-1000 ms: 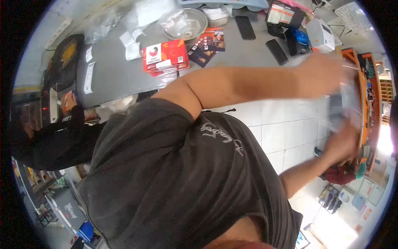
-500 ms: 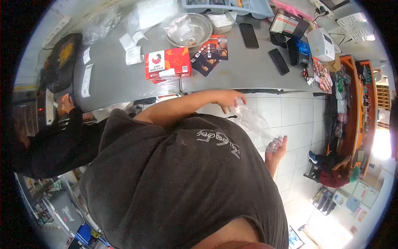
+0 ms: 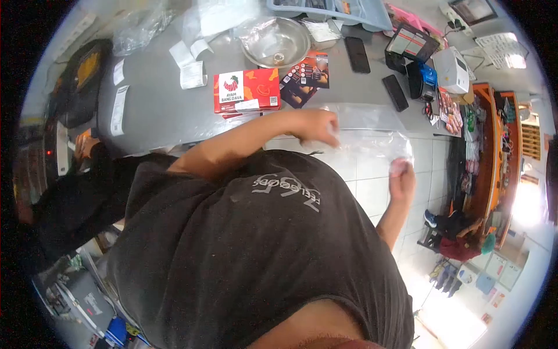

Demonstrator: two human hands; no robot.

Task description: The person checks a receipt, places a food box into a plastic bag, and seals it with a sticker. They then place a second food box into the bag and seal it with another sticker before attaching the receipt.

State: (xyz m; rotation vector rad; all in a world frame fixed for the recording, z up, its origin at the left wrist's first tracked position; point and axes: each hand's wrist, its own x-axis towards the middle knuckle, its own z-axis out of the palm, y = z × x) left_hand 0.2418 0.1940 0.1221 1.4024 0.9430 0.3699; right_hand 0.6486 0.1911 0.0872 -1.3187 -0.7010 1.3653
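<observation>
A clear plastic bag [image 3: 369, 131] is stretched between my two hands in front of my body, spread near the table's front edge. My left hand [image 3: 318, 127] grips its left side with curled fingers. Lower and to the right, my right hand [image 3: 401, 177] pinches the bag's other corner, fingertips partly veiled by the plastic. Just left of the bag, on the table, lies a red printed box [image 3: 247, 90] with a white label. Behind my left hand are dark printed leaflets [image 3: 305, 78].
On the grey table [image 3: 154, 99] stand a metal bowl [image 3: 296, 41], two phones [image 3: 357, 55], paper slips [image 3: 119, 110] and a white printer [image 3: 451, 70]. A blue tray [image 3: 363, 14] sits at the back. Another person's hand [image 3: 87, 142] is at far left; a seated person [image 3: 456, 244] is at right.
Both hands have risen toward the table. The bag, narrow and slanting before, is now spread wider between them. My view has shifted slightly.
</observation>
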